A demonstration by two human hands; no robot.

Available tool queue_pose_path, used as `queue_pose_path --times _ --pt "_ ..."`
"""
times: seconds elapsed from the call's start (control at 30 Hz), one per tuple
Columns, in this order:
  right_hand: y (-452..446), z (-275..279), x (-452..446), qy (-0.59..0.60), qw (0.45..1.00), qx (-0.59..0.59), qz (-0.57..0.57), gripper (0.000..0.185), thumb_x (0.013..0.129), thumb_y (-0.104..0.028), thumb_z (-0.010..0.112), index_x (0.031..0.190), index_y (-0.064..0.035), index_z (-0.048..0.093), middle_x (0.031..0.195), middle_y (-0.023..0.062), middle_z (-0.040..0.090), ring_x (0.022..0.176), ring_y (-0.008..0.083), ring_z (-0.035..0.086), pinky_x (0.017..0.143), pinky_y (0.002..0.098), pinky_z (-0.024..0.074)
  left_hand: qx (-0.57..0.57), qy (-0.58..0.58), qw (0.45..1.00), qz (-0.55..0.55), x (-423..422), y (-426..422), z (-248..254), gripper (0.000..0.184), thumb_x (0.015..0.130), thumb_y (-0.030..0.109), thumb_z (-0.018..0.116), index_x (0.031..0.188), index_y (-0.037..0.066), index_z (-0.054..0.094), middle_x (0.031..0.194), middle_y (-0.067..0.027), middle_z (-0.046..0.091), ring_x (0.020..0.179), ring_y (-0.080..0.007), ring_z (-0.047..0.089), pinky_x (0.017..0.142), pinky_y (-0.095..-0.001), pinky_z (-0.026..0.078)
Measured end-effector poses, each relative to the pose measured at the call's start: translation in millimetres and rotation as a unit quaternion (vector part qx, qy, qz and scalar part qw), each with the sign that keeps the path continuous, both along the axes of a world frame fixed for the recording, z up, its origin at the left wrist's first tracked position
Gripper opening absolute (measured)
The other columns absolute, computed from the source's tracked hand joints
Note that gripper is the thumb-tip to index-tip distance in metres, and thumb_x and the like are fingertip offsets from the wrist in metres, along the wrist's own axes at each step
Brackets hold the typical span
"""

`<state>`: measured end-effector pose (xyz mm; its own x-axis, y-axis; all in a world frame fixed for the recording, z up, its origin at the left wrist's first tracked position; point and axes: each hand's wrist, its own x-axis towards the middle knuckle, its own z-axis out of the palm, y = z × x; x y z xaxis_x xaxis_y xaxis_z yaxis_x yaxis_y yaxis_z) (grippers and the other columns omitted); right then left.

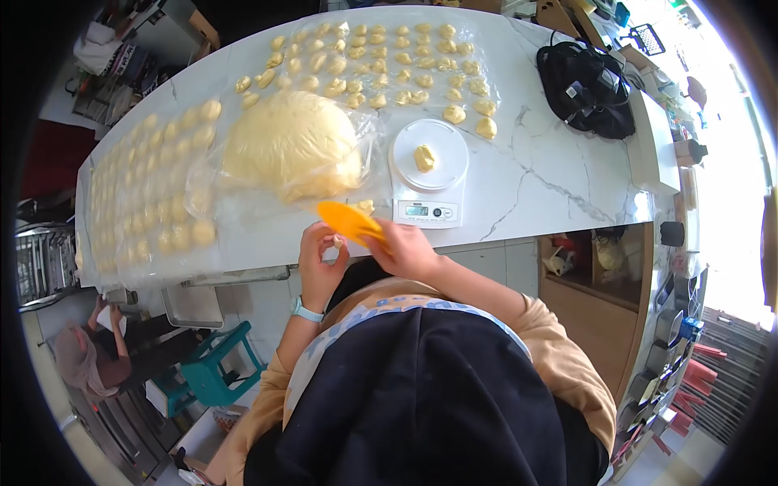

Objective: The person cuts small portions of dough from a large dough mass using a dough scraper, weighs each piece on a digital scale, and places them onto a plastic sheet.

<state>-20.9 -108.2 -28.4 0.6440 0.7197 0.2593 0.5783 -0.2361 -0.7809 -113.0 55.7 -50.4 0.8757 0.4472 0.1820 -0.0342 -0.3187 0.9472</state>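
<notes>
My right hand [405,251] grips an orange plastic dough scraper [347,220] at the table's front edge. Close beside it, my left hand [318,263] has its thumb and fingers curled together on a small bit of dough [337,241]. Just beyond the scraper lies another small dough piece [366,206]. A white digital scale [429,182] stands to the right, with one dough lump [425,158] on its round plate; the display digits are too small to read surely. Left of the scale, a big dough mass [292,146] sits partly under clear plastic.
Rows of dough balls [378,53] cover the table's far side, and more lie under plastic [154,182] at left. A black bag [585,89] rests at far right. A person [93,352] sits at lower left near a teal stool [219,364].
</notes>
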Motion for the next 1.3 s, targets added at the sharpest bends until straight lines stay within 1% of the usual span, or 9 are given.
queue_pose_path --times 0.07,0.13,0.23,0.33,0.43,0.73,0.87,1.23,1.3 --pt "-25 13 1 0.008 0.996 0.043 -0.076 0.023 0.089 -0.008 0.058 0.107 0.0023 0.049 0.081 0.017 0.064 0.066 0.0333 0.064 0.057 0.0371 0.0503 0.008 -0.022 1.0 -0.016 13 -5 13 0.017 0.082 0.0 0.066 0.098 0.0 0.059 0.098 -0.0096 0.061 0.09 -0.0159 0.062 0.079 -0.0264 0.051" --pt "-43 8 11 -0.107 0.965 0.165 -0.174 0.025 0.088 -0.002 0.059 0.109 0.0047 0.046 0.091 0.0155 0.063 0.068 0.0208 0.062 0.06 0.0288 0.0508 -0.073 0.033 0.994 -0.073 37 -10 18 0.02 0.086 0.004 0.064 0.103 -0.002 0.058 0.103 -0.0106 0.061 0.09 -0.0157 0.063 0.08 -0.0253 0.05" --pt "-69 18 21 0.014 0.926 0.196 -0.322 0.026 0.091 -0.008 0.059 0.11 -0.0004 0.043 0.097 0.0082 0.058 0.085 0.0118 0.057 0.073 0.0241 0.0479 -0.255 0.032 0.952 -0.165 85 -29 36 0.035 0.095 0.021 0.056 0.116 -0.006 0.054 0.115 -0.0135 0.058 0.1 -0.0155 0.06 0.088 -0.028 0.047" --pt "-84 36 33 -0.001 0.906 0.193 -0.377 0.026 0.091 -0.01 0.059 0.11 -0.0018 0.042 0.102 0.0074 0.055 0.091 0.0107 0.053 0.08 0.0232 0.0444 -0.158 0.02 0.964 -0.214 122 -45 45 0.054 0.1 0.042 0.036 0.124 -0.004 0.052 0.123 -0.016 0.056 0.116 -0.02 0.053 0.094 -0.0339 0.043" --pt "-96 38 38 -0.023 0.89 0.206 -0.405 0.027 0.092 -0.013 0.058 0.111 -0.0025 0.042 0.102 0.0066 0.054 0.092 0.0105 0.052 0.081 0.0234 0.0436 -0.134 0.051 0.961 -0.238 129 -45 54 0.056 0.1 0.042 0.036 0.125 -0.005 0.05 0.124 -0.0162 0.056 0.118 -0.0178 0.049 0.099 -0.0332 0.038" --pt "-127 8 56 0.005 0.854 0.163 -0.495 0.034 0.092 -0.022 0.058 0.114 -0.0007 0.044 0.102 0.0119 0.058 0.092 0.0191 0.059 0.079 0.0292 0.0475 -0.151 0.015 0.984 -0.093 74 -24 45 0.024 0.097 0.017 0.049 0.093 -0.003 0.062 0.077 -0.0044 0.061 0.07 -0.0087 0.054 0.068 -0.0234 0.045" --pt "-134 -43 77 0.024 0.818 0.127 -0.56 0.037 0.092 -0.023 0.057 0.116 0.0015 0.045 0.103 0.0145 0.059 0.092 0.0228 0.061 0.079 0.0317 0.0481 -0.098 -0.044 0.987 -0.122 111 -27 53 0.015 0.093 0.009 0.055 0.093 -0.004 0.062 0.079 -0.0055 0.063 0.068 -0.0101 0.059 0.064 -0.0208 0.047" --pt "-132 -42 80 0.065 0.796 0.198 -0.569 0.033 0.091 -0.021 0.06 0.112 -0.0001 0.047 0.101 0.0107 0.057 0.092 0.0177 0.057 0.08 0.0283 0.0462 0.126 -0.023 0.978 -0.162 168 -47 69 0.017 0.081 0.005 0.066 0.097 -0.001 0.065 0.09 -0.0132 0.066 0.076 -0.0225 0.065 0.069 -0.0304 0.052" --pt "-132 -41 80 0.057 0.792 0.203 -0.574 0.032 0.091 -0.02 0.06 0.111 -0.0003 0.047 0.101 0.0101 0.057 0.093 0.0168 0.056 0.08 0.0275 0.0459 0.237 -0.044 0.953 -0.186 172 -49 57 0.02 0.078 0.006 0.069 0.097 0.0 0.066 0.093 -0.0128 0.065 0.076 -0.0253 0.064 0.071 -0.0308 0.051"
